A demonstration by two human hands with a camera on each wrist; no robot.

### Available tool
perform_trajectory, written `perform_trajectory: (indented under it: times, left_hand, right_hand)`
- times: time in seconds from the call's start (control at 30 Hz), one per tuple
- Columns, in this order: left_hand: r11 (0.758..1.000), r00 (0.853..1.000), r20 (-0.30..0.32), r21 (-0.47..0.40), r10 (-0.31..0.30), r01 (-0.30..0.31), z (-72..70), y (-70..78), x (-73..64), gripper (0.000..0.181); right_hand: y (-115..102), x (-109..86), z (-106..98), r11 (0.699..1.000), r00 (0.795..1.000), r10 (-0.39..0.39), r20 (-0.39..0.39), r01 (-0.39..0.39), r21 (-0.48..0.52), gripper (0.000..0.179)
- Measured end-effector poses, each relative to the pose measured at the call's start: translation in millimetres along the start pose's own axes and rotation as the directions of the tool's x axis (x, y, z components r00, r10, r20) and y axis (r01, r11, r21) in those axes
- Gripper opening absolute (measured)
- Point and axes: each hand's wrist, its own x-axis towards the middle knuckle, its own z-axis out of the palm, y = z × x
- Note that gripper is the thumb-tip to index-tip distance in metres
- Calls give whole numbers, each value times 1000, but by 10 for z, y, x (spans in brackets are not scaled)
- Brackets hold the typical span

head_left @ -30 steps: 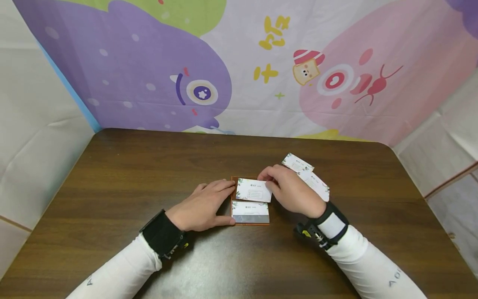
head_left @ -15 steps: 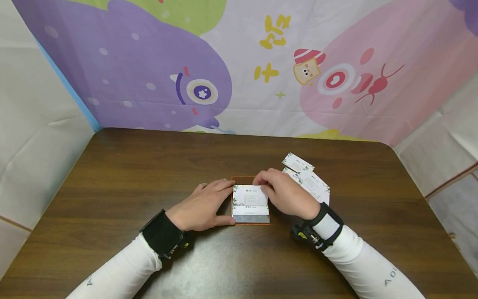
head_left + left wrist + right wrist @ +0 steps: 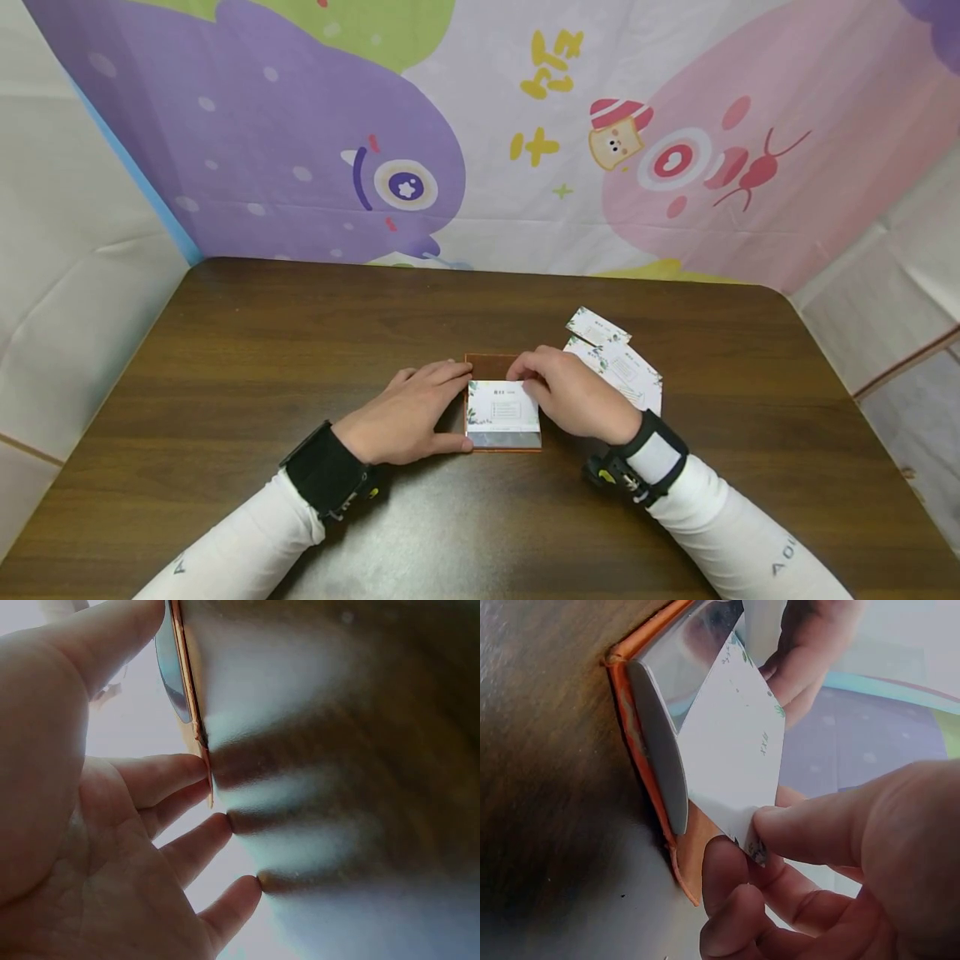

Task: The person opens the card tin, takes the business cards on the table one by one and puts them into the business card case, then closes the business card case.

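White rectangular leaf-printed card (image 3: pixel 502 405) slid lower over orange-brown, silver-fronted case (image 3: pixel 489 366); right hand (image 3: pixel 579 393) pinching card; left hand (image 3: pixel 408 414) touching case edge, fingers extended.

A smooth, matt-looking paper card (image 3: pixel 502 404) lies against a silvery panel (image 3: pixel 679 675) with the mirror gloss of polished metal, part of a brown holder (image 3: pixel 491 365) that looks like leather, its edges slightly rough. The loose cards (image 3: pixel 632 372) show the same smooth paper. A glossy wood-grain table (image 3: pixel 480 508) throws back glare before a matt, lightly creased cloth backdrop (image 3: pixel 510 200). Sleeves (image 3: pixel 240 533) are smooth stretched cloth; wristbands (image 3: pixel 322 467), matt fabric.
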Motion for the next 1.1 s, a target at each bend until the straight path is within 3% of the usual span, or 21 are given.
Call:
perform_trajectory:
  times: [0.7,1.1]
  left_hand:
    - [1000,1000,4,2,-7,7,-13,15,-3,90]
    - [1000,1000,-3,13,7,-7,0,0,-2,89]
  right_hand:
    - [-4,-85,78,999,997,-24,77,26,-32,17]
    - [8,-97,122,998,997,-30,66,33,-53,15]
